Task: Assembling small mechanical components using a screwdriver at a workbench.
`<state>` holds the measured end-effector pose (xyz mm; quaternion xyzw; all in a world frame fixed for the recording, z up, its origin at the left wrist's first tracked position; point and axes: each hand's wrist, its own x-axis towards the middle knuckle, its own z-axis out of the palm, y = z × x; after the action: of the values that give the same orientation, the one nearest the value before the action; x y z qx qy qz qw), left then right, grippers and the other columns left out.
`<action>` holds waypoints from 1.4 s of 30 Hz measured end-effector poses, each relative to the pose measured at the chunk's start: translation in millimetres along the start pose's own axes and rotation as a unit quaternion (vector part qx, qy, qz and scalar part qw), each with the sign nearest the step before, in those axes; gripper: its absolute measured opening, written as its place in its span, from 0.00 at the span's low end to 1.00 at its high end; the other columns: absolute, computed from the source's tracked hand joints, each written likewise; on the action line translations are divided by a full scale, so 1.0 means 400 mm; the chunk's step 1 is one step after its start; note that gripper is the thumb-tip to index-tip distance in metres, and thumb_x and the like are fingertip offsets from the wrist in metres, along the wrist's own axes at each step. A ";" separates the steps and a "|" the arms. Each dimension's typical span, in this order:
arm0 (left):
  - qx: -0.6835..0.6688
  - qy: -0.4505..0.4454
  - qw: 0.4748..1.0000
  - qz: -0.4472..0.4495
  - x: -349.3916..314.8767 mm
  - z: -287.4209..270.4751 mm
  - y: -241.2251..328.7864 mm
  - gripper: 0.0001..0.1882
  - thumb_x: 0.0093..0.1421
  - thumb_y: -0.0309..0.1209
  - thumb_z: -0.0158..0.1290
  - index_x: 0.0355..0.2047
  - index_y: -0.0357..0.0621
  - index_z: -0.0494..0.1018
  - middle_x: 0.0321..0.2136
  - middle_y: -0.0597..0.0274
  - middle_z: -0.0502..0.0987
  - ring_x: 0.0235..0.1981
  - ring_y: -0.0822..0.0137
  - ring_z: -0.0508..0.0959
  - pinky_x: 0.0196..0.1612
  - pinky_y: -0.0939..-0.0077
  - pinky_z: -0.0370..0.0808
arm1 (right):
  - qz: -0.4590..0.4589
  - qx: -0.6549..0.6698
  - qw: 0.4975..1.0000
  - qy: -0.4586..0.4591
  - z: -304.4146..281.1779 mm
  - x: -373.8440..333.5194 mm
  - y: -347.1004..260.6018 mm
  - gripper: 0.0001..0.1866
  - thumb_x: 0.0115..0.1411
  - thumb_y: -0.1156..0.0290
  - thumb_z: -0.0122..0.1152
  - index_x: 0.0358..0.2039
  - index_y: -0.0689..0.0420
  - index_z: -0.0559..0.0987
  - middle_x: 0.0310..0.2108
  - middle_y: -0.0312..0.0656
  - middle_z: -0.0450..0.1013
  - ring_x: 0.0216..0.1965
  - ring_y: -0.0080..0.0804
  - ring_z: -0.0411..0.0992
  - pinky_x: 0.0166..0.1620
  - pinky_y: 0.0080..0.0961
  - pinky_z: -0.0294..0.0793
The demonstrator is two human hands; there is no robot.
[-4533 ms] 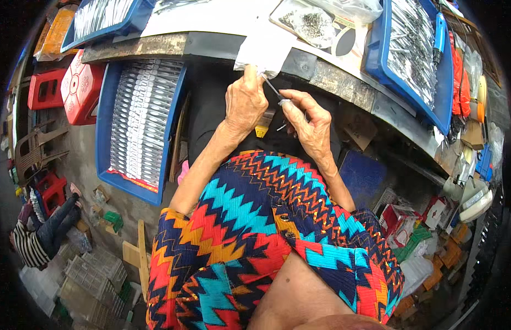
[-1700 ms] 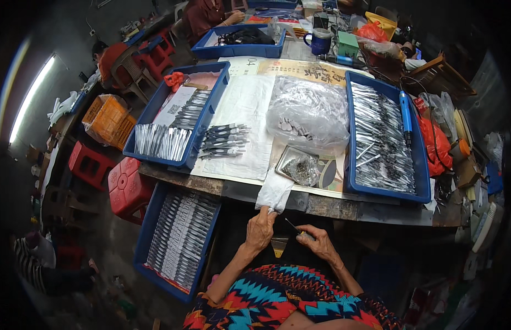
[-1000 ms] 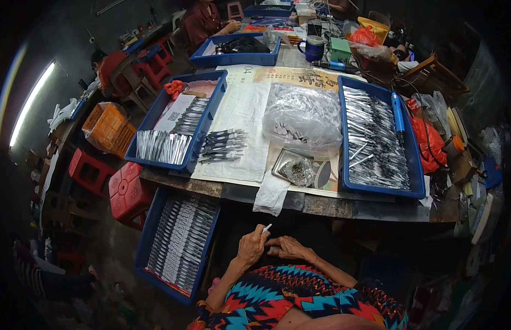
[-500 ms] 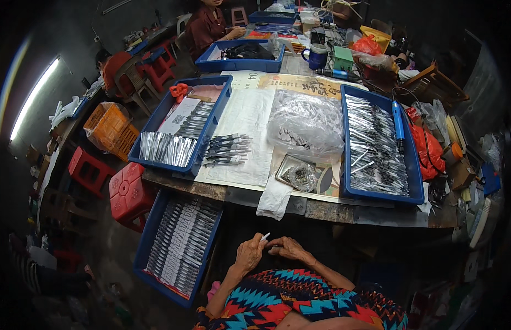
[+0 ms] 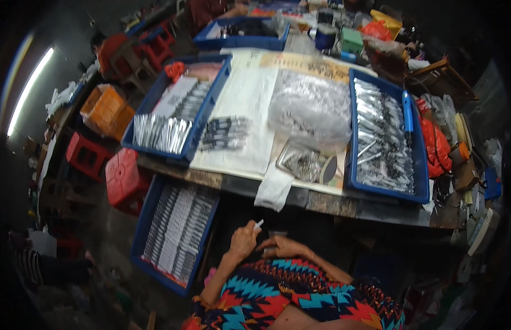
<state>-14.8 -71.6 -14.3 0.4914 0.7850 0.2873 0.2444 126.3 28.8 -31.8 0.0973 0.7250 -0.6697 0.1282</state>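
Observation:
In front of my body, below the table edge, my left hand (image 5: 243,241) is closed around a small white stick-like piece (image 5: 259,224), whose end sticks out past the fingers. Close to its right, my right hand (image 5: 287,247) has its fingers stretched toward the left hand, slightly blurred, with nothing plainly gripped. On the table above lie a white cloth scrap (image 5: 274,192) at the edge, an open tray of small metal parts (image 5: 300,160), a clear plastic bag of small pale pieces (image 5: 310,107), and a small row of dark-and-silver slim tools (image 5: 225,133).
A blue bin of loose metal pieces (image 5: 428,187) stands right, with a blue powered hand tool (image 5: 407,113) along its rim. Another blue bin (image 5: 225,74) sits left. Below it is a blue bin of rowed tools (image 5: 137,242), beside a red stool (image 5: 123,179). A co-worker (image 5: 206,14) sits far back.
The whole view has shifted and blurred slightly. My hands have drawn a little apart, and the left hand still holds the white piece, now tilted upward.

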 end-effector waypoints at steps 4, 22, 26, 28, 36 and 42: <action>-0.059 0.003 0.998 -0.033 0.016 -0.010 -0.018 0.07 0.55 0.32 0.46 0.27 0.40 0.64 0.19 0.40 0.71 0.25 0.40 0.71 0.24 0.50 0.66 | 0.046 -0.008 0.999 0.007 -0.033 0.021 0.008 0.17 0.52 0.66 0.56 0.43 0.57 0.73 0.37 0.45 0.72 0.39 0.31 0.70 0.44 0.25 0.68; -0.258 0.014 0.966 0.012 0.075 -0.044 0.101 0.09 0.61 0.30 0.41 0.32 0.37 0.68 0.13 0.68 0.65 0.15 0.79 0.62 0.17 0.83 0.59 | 0.012 -0.023 0.979 0.200 -0.013 -0.080 -0.034 0.18 0.49 0.66 0.56 0.39 0.62 0.73 0.32 0.51 0.73 0.34 0.41 0.72 0.39 0.30 0.69; -0.233 0.024 0.972 0.031 0.107 -0.038 0.102 0.09 0.59 0.29 0.42 0.29 0.35 0.64 0.13 0.56 0.66 0.14 0.63 0.71 0.19 0.71 0.65 | 0.037 0.008 0.968 0.246 -0.035 -0.127 -0.087 0.17 0.51 0.69 0.56 0.41 0.61 0.72 0.33 0.44 0.73 0.34 0.25 0.69 0.38 0.23 0.68; -0.223 0.036 0.974 0.033 0.119 -0.037 0.111 0.09 0.59 0.29 0.43 0.27 0.35 0.63 0.13 0.55 0.67 0.15 0.62 0.71 0.20 0.71 0.66 | 0.035 0.007 0.957 0.289 -0.040 -0.147 -0.100 0.16 0.51 0.69 0.57 0.41 0.61 0.73 0.32 0.41 0.72 0.33 0.22 0.68 0.37 0.20 0.67; -0.212 0.032 0.977 0.016 0.145 -0.020 0.110 0.09 0.57 0.29 0.45 0.25 0.34 0.62 0.13 0.50 0.68 0.17 0.55 0.73 0.21 0.66 0.66 | 0.038 0.118 0.909 0.398 -0.061 -0.150 -0.146 0.16 0.52 0.73 0.57 0.42 0.60 0.73 0.30 0.35 0.70 0.31 0.18 0.66 0.35 0.14 0.65; -0.199 0.050 0.978 0.031 0.147 -0.016 0.113 0.08 0.56 0.28 0.44 0.25 0.35 0.62 0.13 0.49 0.68 0.18 0.52 0.73 0.21 0.63 0.66 | -0.012 0.058 0.911 0.409 -0.063 -0.115 -0.140 0.16 0.50 0.75 0.57 0.42 0.60 0.74 0.35 0.39 0.72 0.35 0.20 0.68 0.40 0.16 0.66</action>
<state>-13.7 -3.5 15.5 0.4418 0.7079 0.4693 0.2888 150.9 50.5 37.6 0.3613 0.6748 -0.6136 -0.1936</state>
